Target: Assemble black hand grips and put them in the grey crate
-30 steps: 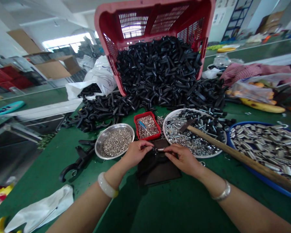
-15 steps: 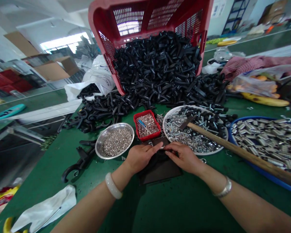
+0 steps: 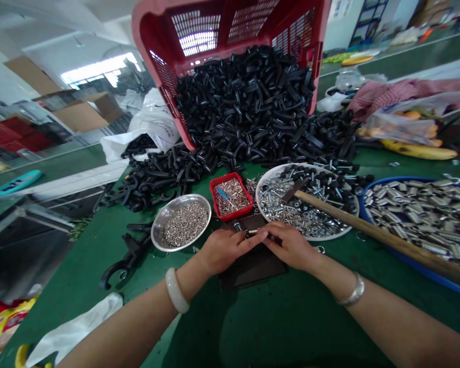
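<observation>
Steel spring fitting [image 3: 252, 232], pinched between left hand [image 3: 223, 250] and right hand [image 3: 290, 247], both grips together on it, above dark mat [image 3: 253, 268]; red tray of pins [image 3: 230, 197] just beyond mat.

**Bright workshop hall with long green desks**

Daylight comes through a wide window [image 3: 95, 71] high on the far left, under a pale ceiling [image 3: 76, 20]. Below it, cardboard boxes [image 3: 82, 116] stand near stacked red crates [image 3: 21, 140]. One green-topped desk [image 3: 49, 163] runs along the left, and another [image 3: 414, 56] runs along the right, toward a white wall [image 3: 400, 18] with paper notices [image 3: 336, 7] and a blue metal ladder rack [image 3: 368, 18].
</observation>
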Available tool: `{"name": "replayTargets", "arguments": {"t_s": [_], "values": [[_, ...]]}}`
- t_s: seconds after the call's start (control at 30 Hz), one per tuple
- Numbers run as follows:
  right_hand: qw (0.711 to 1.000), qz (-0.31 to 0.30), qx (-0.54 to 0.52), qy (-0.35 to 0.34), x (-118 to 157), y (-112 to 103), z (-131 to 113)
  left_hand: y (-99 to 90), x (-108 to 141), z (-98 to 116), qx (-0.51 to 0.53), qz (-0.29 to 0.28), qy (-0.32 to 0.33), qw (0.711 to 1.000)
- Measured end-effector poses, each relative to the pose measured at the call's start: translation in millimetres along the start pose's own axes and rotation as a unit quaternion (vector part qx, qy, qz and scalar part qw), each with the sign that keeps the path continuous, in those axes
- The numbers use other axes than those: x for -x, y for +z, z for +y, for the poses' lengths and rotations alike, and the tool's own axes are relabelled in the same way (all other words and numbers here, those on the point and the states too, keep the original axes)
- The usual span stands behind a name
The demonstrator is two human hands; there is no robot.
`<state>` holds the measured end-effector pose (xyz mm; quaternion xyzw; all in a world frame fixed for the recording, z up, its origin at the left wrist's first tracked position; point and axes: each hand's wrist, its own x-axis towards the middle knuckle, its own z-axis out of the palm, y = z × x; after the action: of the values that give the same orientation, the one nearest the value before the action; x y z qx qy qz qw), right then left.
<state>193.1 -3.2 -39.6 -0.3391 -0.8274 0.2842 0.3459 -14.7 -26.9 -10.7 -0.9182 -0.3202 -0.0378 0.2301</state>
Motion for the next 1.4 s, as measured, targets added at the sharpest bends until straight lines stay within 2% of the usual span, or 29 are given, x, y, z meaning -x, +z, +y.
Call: {"name": "replayTargets", "arguments": {"t_s": [0.1,0.23,0.43,0.7,0.87,1.03,1.4], "values": [[1.0,-0.003,0.005,-0.001,0,-1,0,7.1,3,-2,0.036,0.019,-0.011,0.999],[1.0,-0.009,0.006,-0.001,0,-1,-1,18.4,6,-9,0.126,0.038,-0.074,0.989],[1.0,-0.002,0.019,-0.006,1,-1,-1,17.0,3,-12,0.161,0.027,-0.101,0.981],[1.0,0.0,0.018,-0.018,2,0,0,13.7,2,-14,0.128,0.032,-0.08,0.988],[1.0,0.0,0.014,-0.013,2,-2,-1,2.7,-1,-10,0.062,-0.017,0.01,0.998],[1.0,0.002,0.018,-0.012,1,-2,-1,0.3,1,-4,-0.003,-0.015,0.039,0.999],[1.0,0.005,0.018,-0.016,2,0,2,2.9,7,-8,0.013,-0.013,0.065,0.998]]}}
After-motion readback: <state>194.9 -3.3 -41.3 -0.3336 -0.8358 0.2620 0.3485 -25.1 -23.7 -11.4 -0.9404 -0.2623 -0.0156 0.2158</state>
